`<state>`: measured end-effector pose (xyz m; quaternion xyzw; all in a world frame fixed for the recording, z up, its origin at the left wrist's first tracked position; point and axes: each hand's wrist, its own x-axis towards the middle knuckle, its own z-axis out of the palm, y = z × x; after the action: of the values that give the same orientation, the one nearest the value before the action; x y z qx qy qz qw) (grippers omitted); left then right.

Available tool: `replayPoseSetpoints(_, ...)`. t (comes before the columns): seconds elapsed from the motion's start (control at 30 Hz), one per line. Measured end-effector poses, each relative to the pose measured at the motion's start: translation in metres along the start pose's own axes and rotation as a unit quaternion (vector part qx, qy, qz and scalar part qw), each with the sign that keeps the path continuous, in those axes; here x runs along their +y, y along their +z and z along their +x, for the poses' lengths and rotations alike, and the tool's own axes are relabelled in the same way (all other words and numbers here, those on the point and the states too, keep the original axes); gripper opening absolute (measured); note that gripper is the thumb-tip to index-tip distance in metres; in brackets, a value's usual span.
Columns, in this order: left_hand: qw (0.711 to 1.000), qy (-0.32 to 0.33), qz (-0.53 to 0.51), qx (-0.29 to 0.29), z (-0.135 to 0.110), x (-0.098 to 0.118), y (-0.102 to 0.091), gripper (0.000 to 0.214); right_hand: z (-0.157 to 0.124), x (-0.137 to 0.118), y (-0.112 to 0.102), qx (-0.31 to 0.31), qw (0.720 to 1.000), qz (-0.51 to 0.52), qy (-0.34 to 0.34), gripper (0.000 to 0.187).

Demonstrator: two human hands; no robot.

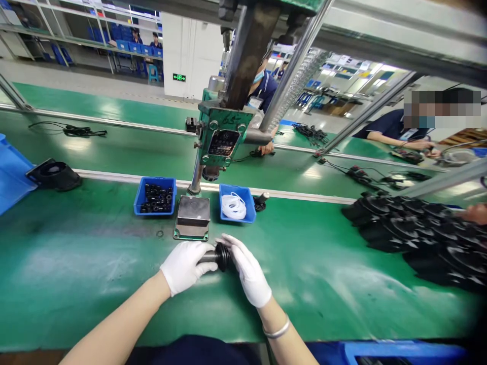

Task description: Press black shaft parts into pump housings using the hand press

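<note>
L hand point(187, 266) grasps black part point(218, 258) by shaft point(208, 257); long axis approx. left–right, ringed end point(223, 257) to right. R hand point(246, 271) unclenched, fingers extended, palm side at ringed end. Part over worktop point(323, 289), near side of press base point(193, 208); worktop contact unclear.

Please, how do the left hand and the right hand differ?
The left hand curls around the narrower end of the black part; the right hand, with straighter fingers, is at its ribbed end. The right wrist has a silver bracelet; the left wrist shows none. Both wear white gloves.
</note>
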<state>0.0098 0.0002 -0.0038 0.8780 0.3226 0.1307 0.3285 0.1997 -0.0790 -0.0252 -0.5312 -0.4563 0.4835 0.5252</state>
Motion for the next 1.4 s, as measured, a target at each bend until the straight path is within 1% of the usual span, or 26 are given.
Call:
replayPoseSetpoints(0.2, 1.0, -0.009, -0.026, 0.014, 0.0, -0.002, 0.0, 0.026, -0.004, 0.005, -0.003, 0.017, 0.996, -0.085, 0.005, 0.048)
replayPoseSetpoints(0.37, 0.998, -0.016, -0.054, 0.023, 0.0, -0.004, 0.0, 0.027, -0.011, 0.001, -0.003, -0.004, 0.995, -0.096, 0.038, 0.052)
replayPoseSetpoints(0.43, 0.997, -0.018, -0.064, 0.024, 0.0, -0.004, 0.0, 0.027, -0.014, -0.003, -0.006, -0.014, 0.992, -0.117, 0.045, 0.053)
replayPoseSetpoints(0.5, 0.996, -0.023, -0.081, 0.024, -0.001, -0.004, 0.0, 0.027, -0.016, -0.007, -0.01, -0.001, 0.988, -0.152, 0.041, 0.049)
replayPoseSetpoints(0.53, 0.995, -0.028, -0.098, 0.023, -0.001, -0.004, 0.001, 0.028, -0.016, -0.01, -0.012, 0.012, 0.986, -0.167, 0.03, 0.046)
replayPoseSetpoints(0.6, 0.987, -0.042, -0.154, 0.013, -0.002, -0.004, 0.001, 0.028, -0.017, -0.015, -0.015, 0.023, 0.983, -0.183, -0.013, 0.039)
replayPoseSetpoints(0.67, 0.974, -0.054, -0.222, -0.005, -0.004, -0.004, 0.0, 0.027, -0.017, -0.02, -0.015, 0.001, 0.977, -0.202, -0.072, 0.038)
replayPoseSetpoints(0.73, 0.961, -0.058, -0.27, -0.028, -0.005, -0.003, -0.001, 0.026, -0.017, -0.024, -0.011, -0.036, 0.962, -0.238, -0.128, 0.042)
replayPoseSetpoints(0.83, 0.953, -0.052, -0.293, -0.057, -0.007, -0.003, -0.003, 0.026, -0.013, -0.026, -0.002, -0.06, 0.946, -0.267, -0.174, 0.043)
replayPoseSetpoints(0.9, 0.958, -0.046, -0.275, -0.066, -0.008, -0.003, -0.003, 0.025, -0.009, -0.026, 0.002, -0.068, 0.945, -0.268, -0.173, 0.041)
replayPoseSetpoints(1.0, 0.979, -0.03, -0.191, -0.058, -0.007, -0.004, -0.002, 0.024, 0.0, -0.024, 0.005, -0.082, 0.943, -0.278, -0.163, 0.037)
replayPoseSetpoints(1.1, 0.991, -0.025, -0.124, -0.044, -0.004, -0.007, -0.005, 0.022, 0.009, -0.025, 0.005, -0.087, 0.937, -0.29, -0.175, 0.036)
replayPoseSetpoints(1.17, 0.995, -0.025, -0.085, -0.044, -0.002, -0.007, -0.01, 0.023, 0.014, -0.027, 0.007, -0.085, 0.93, -0.307, -0.185, 0.032)
replayPoseSetpoints(1.27, 0.998, -0.033, 0.002, -0.057, 0.001, -0.004, -0.017, 0.024, 0.023, -0.027, 0.015, -0.083, 0.913, -0.344, -0.203, 0.022)
replayPoseSetpoints(1.33, 0.994, -0.048, 0.07, -0.062, 0.003, 0.001, -0.02, 0.02, 0.029, -0.024, 0.026, -0.093, 0.902, -0.355, -0.228, 0.019)
replayPoseSetpoints(1.4, 0.987, -0.076, 0.133, -0.054, 0.006, 0.006, -0.02, 0.013, 0.034, -0.02, 0.04, -0.109, 0.894, -0.353, -0.255, 0.018)
